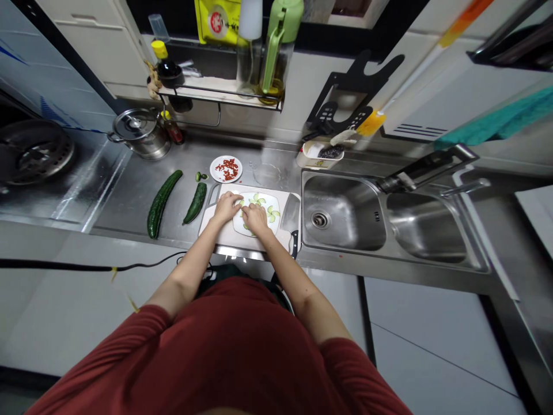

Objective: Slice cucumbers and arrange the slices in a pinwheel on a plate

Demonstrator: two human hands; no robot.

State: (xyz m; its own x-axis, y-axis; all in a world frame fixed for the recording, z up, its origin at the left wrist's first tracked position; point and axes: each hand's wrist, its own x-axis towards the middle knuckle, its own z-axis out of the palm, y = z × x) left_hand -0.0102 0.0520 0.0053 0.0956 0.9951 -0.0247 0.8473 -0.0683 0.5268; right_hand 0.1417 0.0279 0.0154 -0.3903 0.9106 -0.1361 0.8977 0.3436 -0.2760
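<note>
Both hands are right over the food here: the left hand point(228, 207) comes in at the left edge of the square white plate point(272, 200), fingertips drawn close by the slices there, and whether one is pinched between them I can't tell. The right hand point(256, 219) is over the plate itself, fingers bent downward, near the left hand but apart from it; its grip is hidden under the knuckles, so no call on that either. And there are the cucumber slices point(273, 214), pale with green edges, fanned in little clusters, plainly seen along the plate's far and right sides!

Underneath it all, the white cutting board point(223, 237), and on its right side a cleaver point(290, 212), broad blade pointing away, black handle towards the person. Out to the left, a cut cucumber point(196, 203) lies just beside the board, small green end pieces point(200, 176) beyond it, and a longer whole cucumber point(165, 203) farther left. Beyond the board sits a round white plate point(213, 173) of chopped red pieces point(228, 169). Farther out, a lidded steel pot point(149, 147) on the left, the double sink point(345, 227) on the right.
</note>
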